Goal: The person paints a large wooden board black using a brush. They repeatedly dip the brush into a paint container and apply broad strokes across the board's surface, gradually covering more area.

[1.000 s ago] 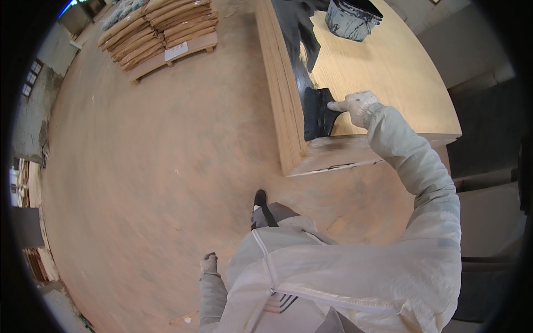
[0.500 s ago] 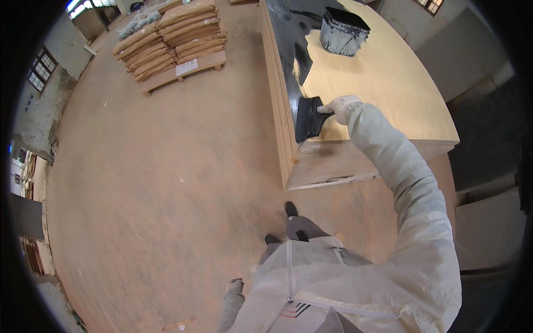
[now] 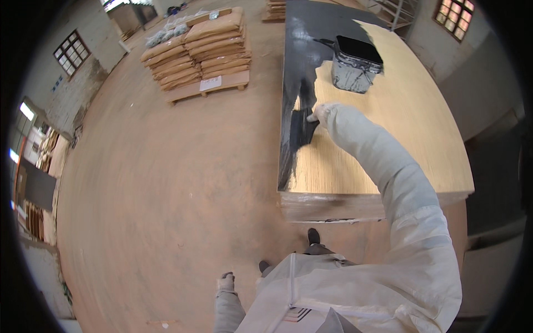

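Note:
My right hand (image 3: 323, 114), in a pale glove, grips a wide flat brush (image 3: 303, 129) coated in black. Its head lies on the pale wood-grain board (image 3: 411, 144), near the left edge. Wet-looking black paint (image 3: 311, 22) covers the far part and a strip along that edge, with bare patches beside the brush. Beyond my hand, a square paint bucket (image 3: 353, 77), smeared with black, stands on the board. My left hand (image 3: 226, 282) hangs low over the floor with dark fingertips; its fingers look curled in, and nothing shows in them.
The board tops a stack wrapped in clear film (image 3: 333, 208) at its near end. Brown paper sacks (image 3: 219, 50) are piled on a wooden pallet (image 3: 233, 80) at the far left. Large dark panels (image 3: 494, 166) stand to the right. A metal rack (image 3: 397, 14) is at the far right.
The brush in my right hand has moved from the near left corner farther up along the board's left edge. Black paint now marks that near corner strip. The view has shifted.

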Motion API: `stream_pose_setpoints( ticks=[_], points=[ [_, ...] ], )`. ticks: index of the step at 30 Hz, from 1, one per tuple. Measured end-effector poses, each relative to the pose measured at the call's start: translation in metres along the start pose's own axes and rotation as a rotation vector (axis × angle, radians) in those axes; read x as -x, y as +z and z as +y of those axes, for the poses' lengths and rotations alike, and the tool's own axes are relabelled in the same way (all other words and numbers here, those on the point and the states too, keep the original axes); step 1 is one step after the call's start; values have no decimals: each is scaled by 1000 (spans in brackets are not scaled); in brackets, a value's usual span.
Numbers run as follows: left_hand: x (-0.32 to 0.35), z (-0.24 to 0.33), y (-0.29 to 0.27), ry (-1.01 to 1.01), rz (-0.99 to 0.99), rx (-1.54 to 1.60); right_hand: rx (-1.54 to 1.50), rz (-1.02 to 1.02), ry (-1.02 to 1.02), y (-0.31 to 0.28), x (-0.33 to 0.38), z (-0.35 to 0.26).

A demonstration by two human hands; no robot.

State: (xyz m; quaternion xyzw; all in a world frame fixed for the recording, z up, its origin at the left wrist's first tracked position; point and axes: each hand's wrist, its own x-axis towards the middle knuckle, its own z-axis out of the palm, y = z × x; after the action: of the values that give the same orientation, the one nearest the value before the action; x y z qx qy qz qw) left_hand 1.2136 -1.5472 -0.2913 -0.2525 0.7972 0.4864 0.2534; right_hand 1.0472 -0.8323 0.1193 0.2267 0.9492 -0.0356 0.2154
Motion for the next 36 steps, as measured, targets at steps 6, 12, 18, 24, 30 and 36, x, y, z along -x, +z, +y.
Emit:
stream_pose_setpoints(
  ticks=[6, 12, 18, 24, 30, 36],
  points=[
    [126, -30, 102, -90, -37, -132, 193, 135, -135, -24, -116, 65],
    [248, -79, 133, -297, -12, -188, 563, -17, -449, -2, -71, 41],
    [266, -54, 157, -335, -41, -215, 399, 138, -362, 2, -129, 81],
    [216, -12, 154, -200, 70, -80, 558, -11, -436, 2, -40, 21],
    [133, 59, 135, 184, 143, 105, 291, -22, -399, 20, -36, 51],
    [133, 355, 136, 744, -22, -5, -28, 22, -254, 52, 63, 69]
  ],
)
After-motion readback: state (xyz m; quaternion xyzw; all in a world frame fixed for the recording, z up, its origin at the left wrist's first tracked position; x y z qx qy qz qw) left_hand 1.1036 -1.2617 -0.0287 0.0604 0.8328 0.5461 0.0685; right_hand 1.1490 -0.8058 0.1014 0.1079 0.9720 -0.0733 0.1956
